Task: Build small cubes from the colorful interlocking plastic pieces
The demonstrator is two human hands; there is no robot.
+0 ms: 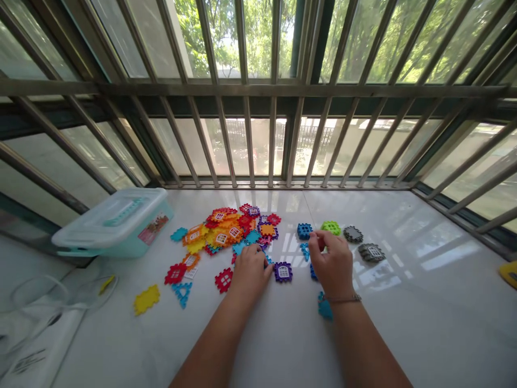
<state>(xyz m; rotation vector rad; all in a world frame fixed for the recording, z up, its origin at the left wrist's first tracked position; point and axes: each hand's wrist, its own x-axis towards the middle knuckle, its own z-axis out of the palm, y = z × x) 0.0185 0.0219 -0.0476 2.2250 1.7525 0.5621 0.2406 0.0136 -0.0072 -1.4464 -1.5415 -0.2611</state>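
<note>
Bright plastic window tiles (226, 229) lie scattered on a glossy white ledge (420, 323). The left hand (250, 272) sits curved, fingers down, at the pile's edge, just beside a purple window tile (283, 271). The right hand (332, 264) is half closed, just below a green tile (331, 228). Whether either hand grips a piece cannot be told

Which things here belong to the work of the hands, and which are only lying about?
Part of the work:
left hand, on the colourful plastic building tiles
right hand, near the green tile

Lying about:
storage box with clear lid
white cord
yellow object
</note>
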